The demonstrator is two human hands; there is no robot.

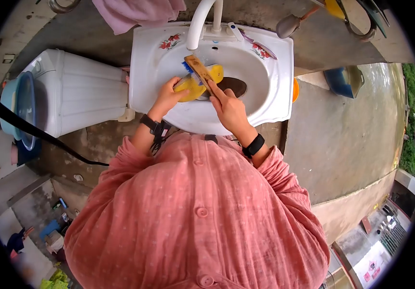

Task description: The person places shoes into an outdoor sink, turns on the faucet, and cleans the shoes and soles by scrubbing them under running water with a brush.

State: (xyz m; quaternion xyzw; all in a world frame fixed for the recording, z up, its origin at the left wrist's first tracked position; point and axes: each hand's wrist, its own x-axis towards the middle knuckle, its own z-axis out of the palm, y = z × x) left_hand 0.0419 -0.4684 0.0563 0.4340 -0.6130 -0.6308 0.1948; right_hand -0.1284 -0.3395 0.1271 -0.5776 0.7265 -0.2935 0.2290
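Observation:
My left hand (168,97) grips the near end of a yellow slipper (189,91), tilted over the white washbasin (145,91). In my right hand (230,110) is a scrubbing brush (198,70) with a wooden back and blue bristles. The brush lies across the slipper, its bristles turned toward the slipper's left side. Under and to the right of them, a dark brown, rounded sole-like piece (233,86) rests in the bowl, partly hidden by my right hand and the slipper. A white faucet (199,29) arches over the back of the basin.
Left of the basin stands a white washing machine (89,94) with blue basins (26,108) at its far end. A pink cloth (137,13) hangs behind. Utensils (289,24) hang at the upper right, and a blue bucket (341,83) lies on the concrete floor.

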